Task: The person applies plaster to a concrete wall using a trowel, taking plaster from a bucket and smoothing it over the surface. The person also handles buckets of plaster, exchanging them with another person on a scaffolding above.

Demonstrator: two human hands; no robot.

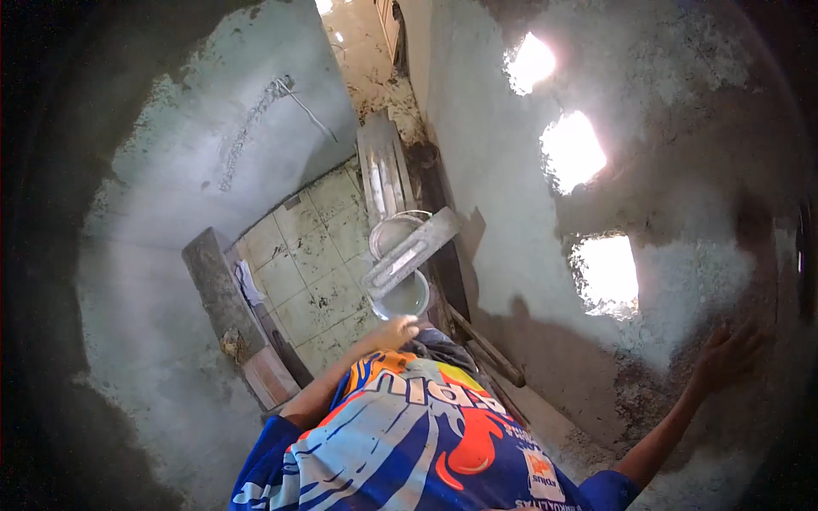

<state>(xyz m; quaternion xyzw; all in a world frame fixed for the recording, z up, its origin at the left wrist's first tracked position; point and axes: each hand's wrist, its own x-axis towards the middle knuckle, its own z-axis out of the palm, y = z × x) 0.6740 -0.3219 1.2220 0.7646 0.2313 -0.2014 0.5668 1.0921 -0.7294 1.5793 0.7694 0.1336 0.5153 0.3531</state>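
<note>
Well to the left of the front bucket, I see a pale grey wall (162,281). Next comes a low grey ledge (213,268) with a white cloth or paper (249,284) beside it. Then there is a dirty tile floor (298,243), just left of the bucket. My left hand (392,333) is by the near side of the front bucket (425,298). Its fingers look bent, but I can't tell if it pinches anything. The front bucket has grey stuff inside. A long flat tool (410,259) lies slanted over it and over the back bucket (394,234), which is just past it. Farther past are some long boards (381,166). To the right of the front bucket is a rough grey wall (520,255) with three bright holes (573,153). My right hand (728,351) is well to the bucket's right, fingers spread, up by that wall. It's too dark there to tell if they touch.
</note>
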